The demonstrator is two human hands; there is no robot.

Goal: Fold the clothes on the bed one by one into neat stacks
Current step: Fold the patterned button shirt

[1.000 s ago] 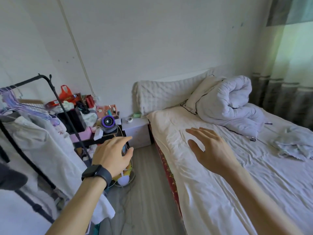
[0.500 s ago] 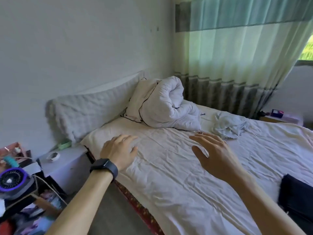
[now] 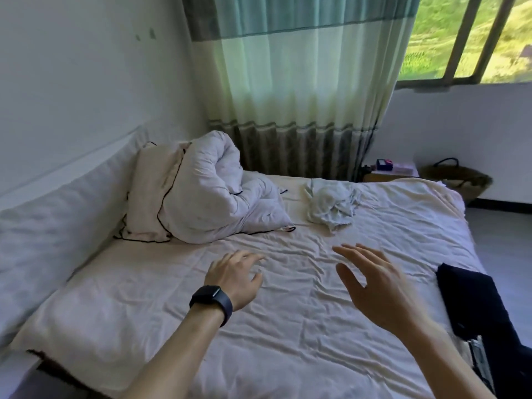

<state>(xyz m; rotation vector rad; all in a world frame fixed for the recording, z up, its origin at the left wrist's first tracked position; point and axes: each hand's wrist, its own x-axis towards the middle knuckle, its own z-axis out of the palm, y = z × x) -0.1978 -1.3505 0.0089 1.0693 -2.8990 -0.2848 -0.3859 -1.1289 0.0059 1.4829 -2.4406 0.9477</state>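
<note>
1. We find a pale crumpled garment lying toward the far side of the bed, just beside the rolled duvet. A dark garment lies at the bed's right edge.
2. The pale garment is unfolded, and we judge the first pick-up not yet begun.
3. Our left hand and right hand are over the sheet, fingers spread and loose, holding nothing. Both are well short of the pale garment.
4. Recommended: take the pale garment by its shoulders or two corners, shake it flat, and lay it on the bare sheet under our hands before folding.
5. Room: the near middle of the sheet gives flat working space. The duvet crowds the left. The dark garment sits near the right edge and could slide off if dragged.
</note>
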